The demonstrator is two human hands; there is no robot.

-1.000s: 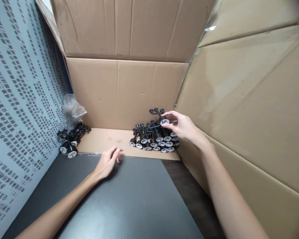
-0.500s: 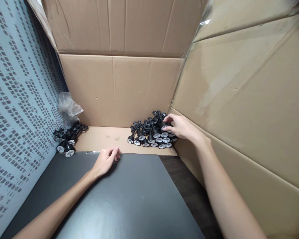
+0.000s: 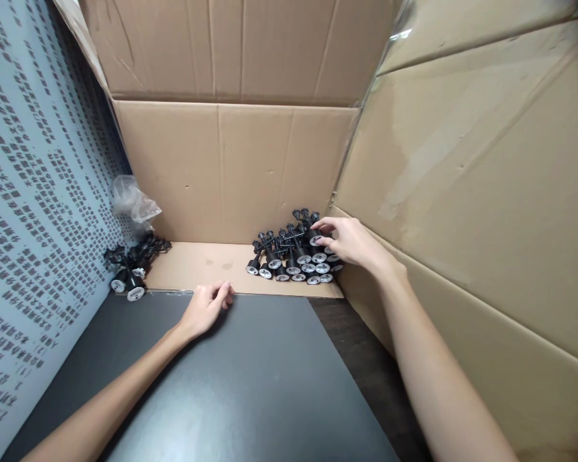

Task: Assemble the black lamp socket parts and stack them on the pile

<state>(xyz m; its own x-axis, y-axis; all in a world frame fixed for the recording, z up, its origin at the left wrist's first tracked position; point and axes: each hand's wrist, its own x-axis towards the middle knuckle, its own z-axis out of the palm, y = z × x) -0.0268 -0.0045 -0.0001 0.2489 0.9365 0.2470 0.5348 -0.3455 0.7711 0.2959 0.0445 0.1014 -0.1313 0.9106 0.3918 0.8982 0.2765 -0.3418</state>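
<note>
My right hand [image 3: 354, 240] has its thumb and fingers around the base of a black branched piece [image 3: 315, 237], shaped like a small candelabrum with a pale round underside. This piece is at the upper right of a pile of similar black pieces [image 3: 291, 256], most lying with their pale round ends facing me. My left hand [image 3: 207, 308] rests near the far edge of the dark grey mat [image 3: 250, 378]. Its fingers are curled in, with nothing visible in them.
A few more black pieces [image 3: 135, 293] lie at the left, below a crumpled clear plastic bag [image 3: 133, 200]. Cardboard walls [image 3: 264, 173] rise behind and on the right. A pale blue printed sheet [image 3: 38, 192] stands on the left. A cardboard strip [image 3: 202, 266] runs behind the mat.
My right hand has shifted slightly up and left, raising and tilting the black piece it holds. My left hand has stayed in place.
</note>
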